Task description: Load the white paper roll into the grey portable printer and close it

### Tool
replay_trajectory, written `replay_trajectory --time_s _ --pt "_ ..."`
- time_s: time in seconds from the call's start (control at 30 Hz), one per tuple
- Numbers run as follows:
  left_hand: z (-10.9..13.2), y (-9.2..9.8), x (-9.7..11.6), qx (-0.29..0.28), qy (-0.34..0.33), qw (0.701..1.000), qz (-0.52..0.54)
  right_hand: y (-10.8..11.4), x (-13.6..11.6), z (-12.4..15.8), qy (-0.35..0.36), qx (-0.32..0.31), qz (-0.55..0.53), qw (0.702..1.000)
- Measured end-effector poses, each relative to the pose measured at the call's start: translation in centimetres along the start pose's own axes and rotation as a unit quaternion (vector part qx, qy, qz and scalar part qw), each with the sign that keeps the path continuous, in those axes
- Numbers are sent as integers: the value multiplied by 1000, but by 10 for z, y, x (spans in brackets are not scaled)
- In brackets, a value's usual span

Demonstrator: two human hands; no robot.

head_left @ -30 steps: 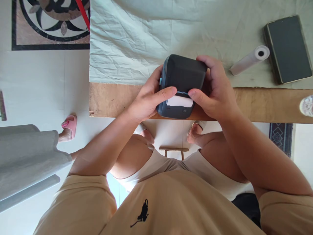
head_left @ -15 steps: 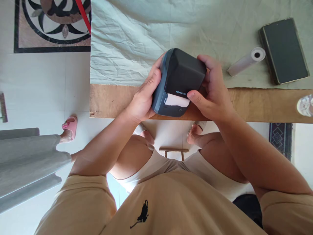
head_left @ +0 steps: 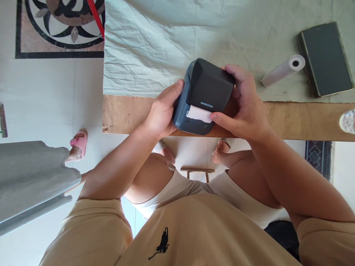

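Note:
A dark label printer with NIIMBOT lettering is held tilted over the table's front edge. My left hand is wrapped round its left side, thumb along the blue-grey casing and fingers hidden behind. On the other side, my right hand curls against the printer, its index finger near the upper right corner. The right thumb presses at the right end of a white paper strip, which sticks out of the slot below the black lid. A white paper roll stands on the cloth, to the right of my right hand.
Pale green cloth covers the table, leaving a bare wooden front edge. At the right are a dark tablet-like device and a clear glass object. Another person's foot in a pink slipper is on the floor at left.
The printer has shifted slightly downward in both hands. My right thumb has moved a little down and left, onto the paper strip's end. At left, the grey fabric has shifted.

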State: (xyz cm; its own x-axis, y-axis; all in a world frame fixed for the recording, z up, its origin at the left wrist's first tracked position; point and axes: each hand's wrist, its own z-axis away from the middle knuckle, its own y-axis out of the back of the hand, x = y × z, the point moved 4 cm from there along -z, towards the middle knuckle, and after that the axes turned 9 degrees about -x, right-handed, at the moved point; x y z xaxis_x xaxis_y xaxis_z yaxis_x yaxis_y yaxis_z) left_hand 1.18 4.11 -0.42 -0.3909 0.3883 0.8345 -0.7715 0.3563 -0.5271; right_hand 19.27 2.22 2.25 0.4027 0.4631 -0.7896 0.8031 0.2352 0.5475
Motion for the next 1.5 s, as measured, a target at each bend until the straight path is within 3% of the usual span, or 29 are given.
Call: replay_trajectory --time_s 0.2,0.37,0.47,0.53,0.67,0.77,0.9,0.97,1.1,1.23,1.33,1.5 --pt "-2 -8 2 -44 -4 999 3 21 -22 1 0 77 123 989" --pt "9 -13 12 -24 -16 996 -85 28 -39 -1 16 186 43 981" --pt "11 -16 15 -43 -28 994 -95 28 -40 -4 27 263 -8 965" --pt "11 -17 14 -63 -44 992 -97 27 -40 -6 48 280 -1 959" --pt "9 -17 11 -87 -57 988 -116 18 -45 -7 27 185 203 961" --pt "9 -16 10 -87 -57 984 -143 12 -50 -6 -20 82 352 932" --pt "9 -15 13 -86 -73 981 -156 10 -52 -7 -98 -26 382 918" --pt "9 -15 13 -98 -69 980 -161 11 -52 -8 -129 -46 369 919" --pt "10 -16 13 -99 -59 983 -140 18 -58 -6 -117 -17 294 949" --pt "9 -18 13 -88 -68 989 -94 38 -53 1 -89 60 74 991" --pt "8 -19 12 -77 -57 994 -42 53 -34 2 -103 158 -94 977" --pt "8 -21 13 -54 -42 997 -20 49 -4 -5 -181 239 -208 931"
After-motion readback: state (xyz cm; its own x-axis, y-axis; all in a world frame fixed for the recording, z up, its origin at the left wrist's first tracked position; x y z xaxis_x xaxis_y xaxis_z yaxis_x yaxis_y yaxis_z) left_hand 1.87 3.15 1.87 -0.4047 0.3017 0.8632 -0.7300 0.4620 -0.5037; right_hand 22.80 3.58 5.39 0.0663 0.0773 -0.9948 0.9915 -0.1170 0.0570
